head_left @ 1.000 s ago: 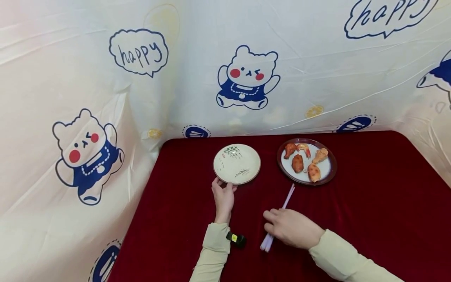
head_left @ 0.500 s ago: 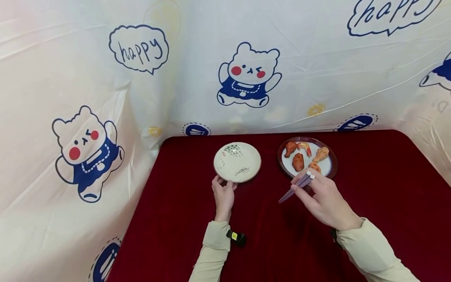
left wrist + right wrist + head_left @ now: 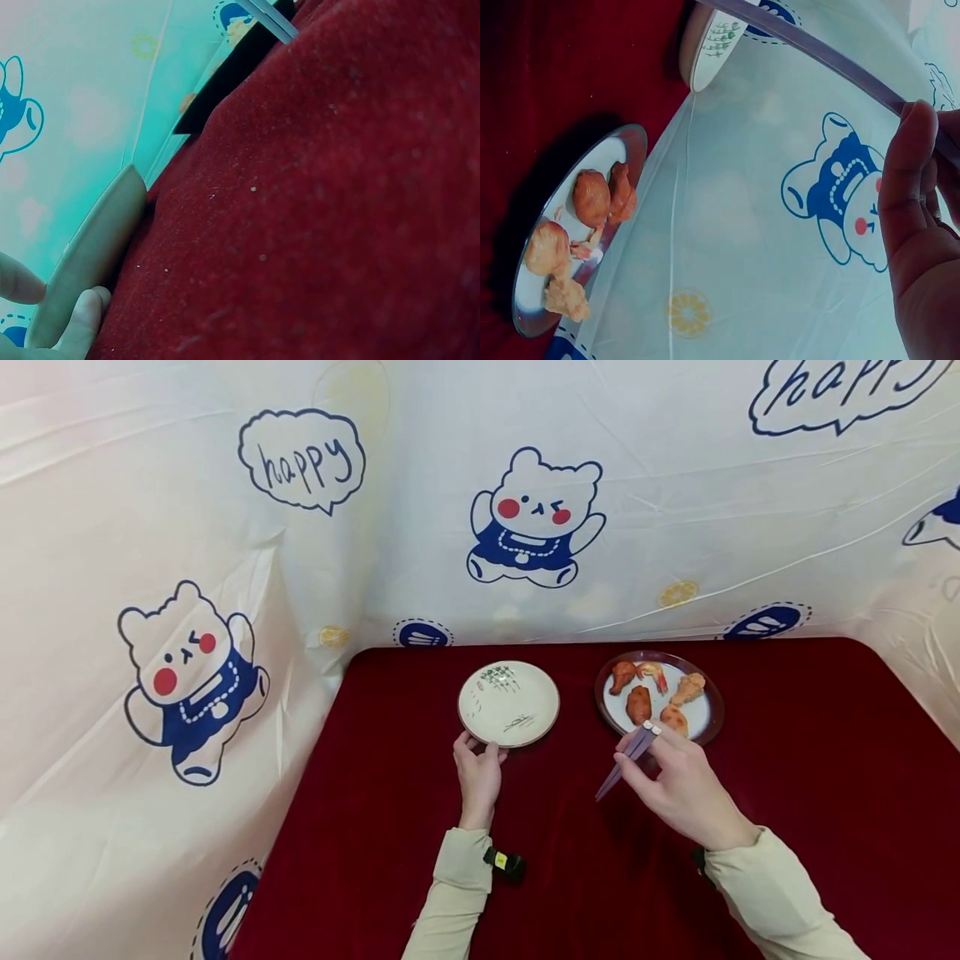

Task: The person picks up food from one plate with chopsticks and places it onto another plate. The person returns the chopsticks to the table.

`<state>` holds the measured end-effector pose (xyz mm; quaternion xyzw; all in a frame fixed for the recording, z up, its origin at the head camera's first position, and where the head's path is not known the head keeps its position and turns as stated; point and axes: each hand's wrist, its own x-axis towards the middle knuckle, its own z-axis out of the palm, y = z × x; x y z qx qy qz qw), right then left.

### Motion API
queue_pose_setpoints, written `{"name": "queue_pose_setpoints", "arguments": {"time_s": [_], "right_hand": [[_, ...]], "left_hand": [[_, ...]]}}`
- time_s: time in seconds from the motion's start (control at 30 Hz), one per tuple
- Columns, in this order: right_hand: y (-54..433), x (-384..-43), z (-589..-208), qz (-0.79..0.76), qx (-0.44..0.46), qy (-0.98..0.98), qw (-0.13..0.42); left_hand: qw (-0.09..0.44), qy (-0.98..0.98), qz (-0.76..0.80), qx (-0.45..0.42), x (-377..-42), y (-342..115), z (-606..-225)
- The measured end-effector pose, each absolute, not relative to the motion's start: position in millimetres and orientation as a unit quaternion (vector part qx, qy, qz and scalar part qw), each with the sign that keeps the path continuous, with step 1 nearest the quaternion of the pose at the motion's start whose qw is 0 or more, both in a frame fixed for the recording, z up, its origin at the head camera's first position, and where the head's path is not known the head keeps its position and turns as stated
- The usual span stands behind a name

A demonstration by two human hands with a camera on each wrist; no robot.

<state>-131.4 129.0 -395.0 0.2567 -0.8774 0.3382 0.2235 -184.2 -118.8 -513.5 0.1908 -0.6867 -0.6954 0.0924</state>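
A cream plate [image 3: 510, 702] with a green plant pattern sits at the back middle of the table. My left hand [image 3: 478, 781] holds its near rim; in the left wrist view the thumb and fingers [image 3: 84, 319] grip the plate's side [image 3: 94, 259]. My right hand [image 3: 686, 785] holds purple chopsticks [image 3: 628, 762] above the table, their thin ends pointing down to the left. Behind that hand stands a brown-rimmed plate [image 3: 602, 706] with several food pieces: a drumstick [image 3: 622, 677], a shrimp [image 3: 654, 675], a brown wing piece [image 3: 639, 704], a fried piece [image 3: 688, 688] and one partly hidden piece [image 3: 673, 720].
Dark red cloth [image 3: 562, 893] covers the table. A pale printed curtain [image 3: 420, 527] rises behind its back edge and along the left side. A black wrist camera [image 3: 505, 863] is strapped at the left sleeve.
My right hand has picked the chopsticks up off the cloth, turned them, and moved up and right toward the food plate. Lately it shifts only slightly. The left hand stays on the plate.
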Motion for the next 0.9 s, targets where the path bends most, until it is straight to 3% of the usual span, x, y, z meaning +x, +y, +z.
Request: {"name": "queue_pose_setpoints", "arguments": {"time_s": [0.27,0.5,0.77,0.9], "right_hand": [[128.5,-132.8,-399.2,0.324,0.241,-0.887,0.223],[127.1,-130.1,-404.4,0.338,0.215,-0.897,0.186],[124.0,-127.4,-409.0,0.366,0.193,-0.884,0.216],[124.5,-126.8,-411.4,0.384,0.174,-0.886,0.193]], "left_hand": [[0.082,-0.671,-0.709,0.2,-186.2,-121.3,-512.4],[0.074,-0.657,-0.725,0.191,-189.0,-125.1,-516.6],[0.069,-0.668,-0.718,0.183,-190.5,-130.0,-515.1],[0.065,-0.669,-0.718,0.181,-190.3,-131.9,-514.9]]}}
